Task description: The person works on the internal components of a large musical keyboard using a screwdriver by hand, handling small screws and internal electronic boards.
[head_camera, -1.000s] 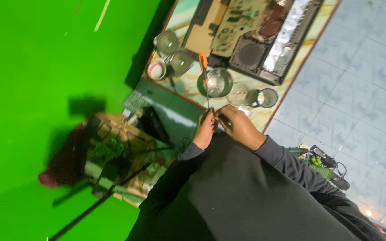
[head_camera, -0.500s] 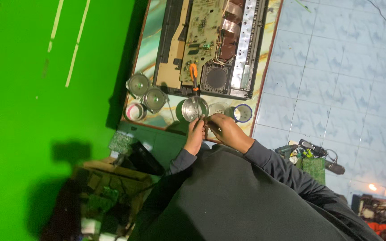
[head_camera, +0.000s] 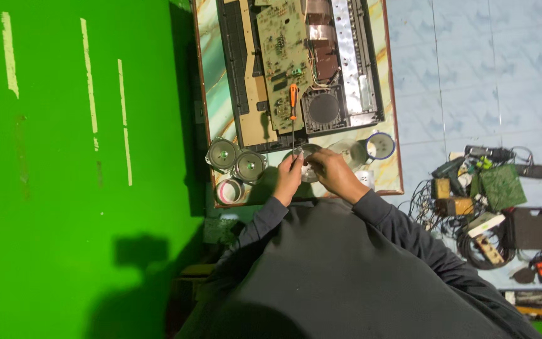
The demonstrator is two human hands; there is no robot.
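Electronics repair workshop; opened circuit board (head_camera: 281, 56); floor cable clutter (head_camera: 481, 216).

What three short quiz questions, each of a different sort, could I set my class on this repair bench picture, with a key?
1. True or false: both hands, the left hand and the right hand, meet at one round speaker on the table's near edge.
2. What colour is the handle of the screwdriver lying on the circuit board?
A blue
B orange
C white
3. Fill in: two more loose speakers lie beside a roll of ____.

Key: 1 true. 2 B. 3 tape.
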